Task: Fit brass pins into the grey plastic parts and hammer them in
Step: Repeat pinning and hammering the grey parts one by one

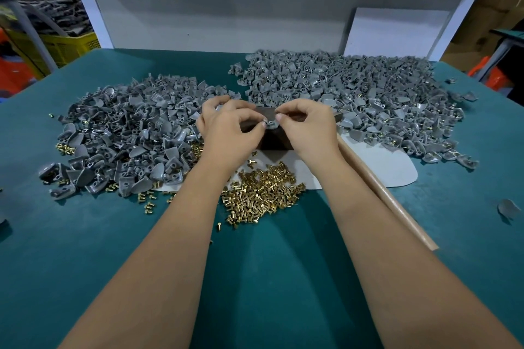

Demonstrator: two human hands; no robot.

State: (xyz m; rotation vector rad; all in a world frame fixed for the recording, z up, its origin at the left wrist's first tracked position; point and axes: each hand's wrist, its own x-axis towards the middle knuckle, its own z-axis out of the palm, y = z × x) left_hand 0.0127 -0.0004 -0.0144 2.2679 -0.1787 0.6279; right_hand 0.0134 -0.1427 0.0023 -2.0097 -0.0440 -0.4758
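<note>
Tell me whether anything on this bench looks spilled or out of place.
A few brass pins lie scattered off the main brass pile, and one grey part sits alone at the table's right edge, away from both heaps.

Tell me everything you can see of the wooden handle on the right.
The wooden handle is a long, pale brown round stick lying flat on the green table, running diagonally from behind the right hand toward the near right. Its far end is hidden by the hand and wrist, so no head shows. Neither hand grips it.
</note>
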